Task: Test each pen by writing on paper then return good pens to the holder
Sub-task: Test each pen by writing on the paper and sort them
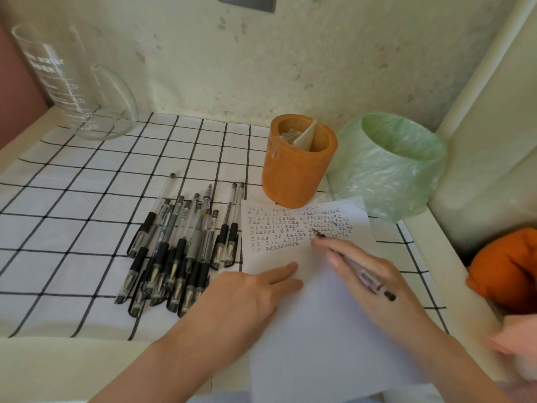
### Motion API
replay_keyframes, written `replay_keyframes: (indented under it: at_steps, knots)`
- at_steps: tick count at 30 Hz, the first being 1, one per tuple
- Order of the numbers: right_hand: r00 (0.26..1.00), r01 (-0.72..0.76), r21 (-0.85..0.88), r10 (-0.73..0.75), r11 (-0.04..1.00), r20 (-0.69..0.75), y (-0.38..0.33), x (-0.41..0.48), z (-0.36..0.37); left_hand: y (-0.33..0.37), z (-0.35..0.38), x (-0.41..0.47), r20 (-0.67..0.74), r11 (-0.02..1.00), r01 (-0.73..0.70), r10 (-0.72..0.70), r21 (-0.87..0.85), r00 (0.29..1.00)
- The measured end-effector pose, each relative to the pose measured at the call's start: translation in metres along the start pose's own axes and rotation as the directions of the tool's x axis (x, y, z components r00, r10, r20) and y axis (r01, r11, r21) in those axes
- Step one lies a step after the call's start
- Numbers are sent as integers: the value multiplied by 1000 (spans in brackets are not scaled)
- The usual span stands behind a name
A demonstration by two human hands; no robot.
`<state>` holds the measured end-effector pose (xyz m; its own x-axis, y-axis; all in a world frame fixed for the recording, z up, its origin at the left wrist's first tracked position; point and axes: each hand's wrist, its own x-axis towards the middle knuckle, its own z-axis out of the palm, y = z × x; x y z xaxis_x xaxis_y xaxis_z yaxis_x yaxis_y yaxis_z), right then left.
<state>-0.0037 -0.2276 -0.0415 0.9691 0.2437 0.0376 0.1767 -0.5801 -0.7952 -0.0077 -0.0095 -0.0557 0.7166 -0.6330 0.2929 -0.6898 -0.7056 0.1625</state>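
Left hand flat on paper, fingers straight, right hand fingers gripping pen, nib seemingly touching paper

pens left of paper | holder just behind paper — bin to its right | jug at back-left corner

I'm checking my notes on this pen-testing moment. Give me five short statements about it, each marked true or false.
The right hand holds a pen, tip at the paper. True.
The left hand grips a pen. False: it lies flat on the paper, holding nothing.
The loose pens lie left of the paper. True.
The orange holder is full of pens. False: no pens show in it.
The glass jug stands right of the holder. False: it stands far left.
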Motion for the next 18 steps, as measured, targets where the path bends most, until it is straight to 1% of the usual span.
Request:
replay_keyframes:
  at_steps: [2,3,4,6,8,10,12,15,18]
  knots:
    - [981,69,192,-31,979,-190,-10,8,2,0,1,1,5,1000,31,-31,-1,1000]
    - [961,96,260,-21,961,-277,-13,14,4,-1,2,1,5,999,42,-42,8,999]
    - [942,95,325,21,941,-336,-15,21,4,-1,3,2,6,999,46,-46,18,999]
    - [913,66,444,125,894,-387,-15,35,5,-2,4,2,12,999,35,-35,38,999]
    - [896,34,533,210,845,-391,-13,46,7,-2,7,3,23,998,20,-22,61,1000]
    - [883,-9,568,273,823,-381,-9,54,12,-2,9,4,29,998,11,-13,67,999]
    - [872,-44,565,307,824,-381,-4,60,18,-2,9,5,24,998,7,-8,61,1000]
    - [867,-36,518,284,854,-408,0,64,24,-3,10,4,17,999,9,-10,47,1000]
    - [840,-30,413,247,910,-484,4,65,27,-3,11,3,13,998,15,-16,63,1000]
